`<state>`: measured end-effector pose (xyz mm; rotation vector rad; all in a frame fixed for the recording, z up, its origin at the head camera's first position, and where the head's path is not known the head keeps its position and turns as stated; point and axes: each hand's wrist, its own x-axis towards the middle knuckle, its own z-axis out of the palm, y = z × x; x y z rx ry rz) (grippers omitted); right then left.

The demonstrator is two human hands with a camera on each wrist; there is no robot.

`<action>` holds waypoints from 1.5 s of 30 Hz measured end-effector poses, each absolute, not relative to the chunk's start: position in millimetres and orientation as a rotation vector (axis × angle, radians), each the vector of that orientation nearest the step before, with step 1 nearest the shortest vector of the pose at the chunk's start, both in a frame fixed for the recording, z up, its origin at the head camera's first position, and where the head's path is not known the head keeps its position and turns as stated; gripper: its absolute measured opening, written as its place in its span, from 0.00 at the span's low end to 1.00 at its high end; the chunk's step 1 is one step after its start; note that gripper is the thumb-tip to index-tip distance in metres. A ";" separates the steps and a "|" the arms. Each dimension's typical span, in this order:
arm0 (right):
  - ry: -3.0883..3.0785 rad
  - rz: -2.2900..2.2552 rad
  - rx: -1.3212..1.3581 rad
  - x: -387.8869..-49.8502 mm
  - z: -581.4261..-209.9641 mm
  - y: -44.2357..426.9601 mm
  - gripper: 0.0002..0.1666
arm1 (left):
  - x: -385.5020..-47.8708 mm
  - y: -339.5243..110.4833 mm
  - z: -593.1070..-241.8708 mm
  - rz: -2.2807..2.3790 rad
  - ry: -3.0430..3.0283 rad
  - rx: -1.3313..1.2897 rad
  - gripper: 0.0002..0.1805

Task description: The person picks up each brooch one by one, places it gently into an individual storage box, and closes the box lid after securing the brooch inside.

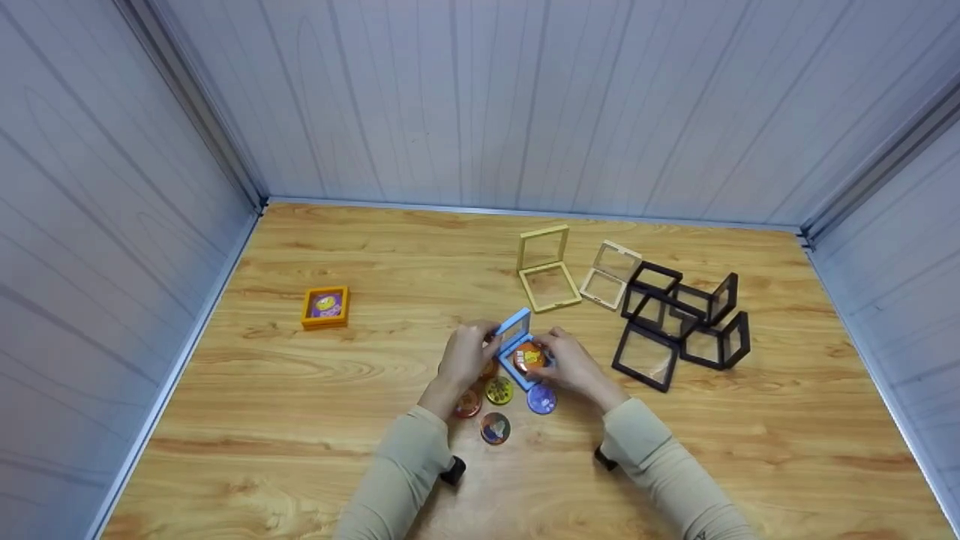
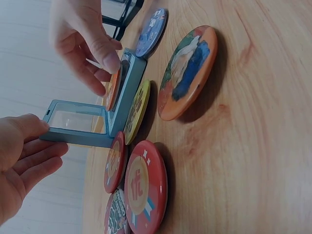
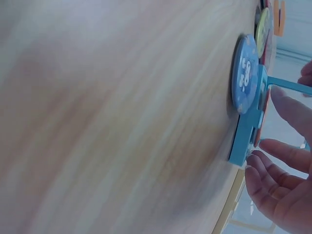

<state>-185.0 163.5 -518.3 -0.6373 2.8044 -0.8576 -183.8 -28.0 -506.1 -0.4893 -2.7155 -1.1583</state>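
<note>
A small blue hinged frame point(image 1: 514, 325) stands with its lid raised over its base on the table. The left hand point(image 1: 466, 352) pinches the raised lid point(image 2: 78, 119) at its edge between thumb and fingers. Inside the base lies an orange round badge point(image 1: 529, 358), and the right hand point(image 1: 574, 365) holds it by its rim with thumb and fingers. In the right wrist view the right hand point(image 3: 287, 180) is at the badge point(image 3: 262, 119), just above the blue base point(image 3: 241, 139). A blue-purple badge point(image 1: 541, 399) lies beside the frame.
Near the hands lie a yellow badge point(image 1: 499, 390), a dark multicoloured badge point(image 1: 495, 428) and a red badge point(image 1: 468, 404). Behind stand an opened yellow frame point(image 1: 551, 306) and a cream frame point(image 1: 604, 302). Several black frames point(image 1: 645, 380) lie right; an orange framed badge point(image 1: 325, 324) sits left.
</note>
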 end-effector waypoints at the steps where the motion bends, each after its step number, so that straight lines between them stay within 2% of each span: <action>1: 2.792 -0.869 -0.623 -184.9 -518.1 165.0 0.33 | -183.9 -27.8 -505.9 -1.160 -2.714 -0.490 0.09; 12: 2.763 -0.927 -0.539 -183.4 -516.9 180.1 0.33 | -182.7 -28.3 -506.7 -1.168 -2.709 -0.499 0.09; 29: 2.736 -0.905 -0.616 -185.3 -520.1 183.2 0.11 | -179.5 -25.7 -506.2 -1.132 -2.712 -0.503 0.10; 45: 2.715 -0.951 -0.630 -186.5 -522.1 183.0 0.11 | -168.2 -16.8 -502.4 -1.057 -2.710 -0.617 0.08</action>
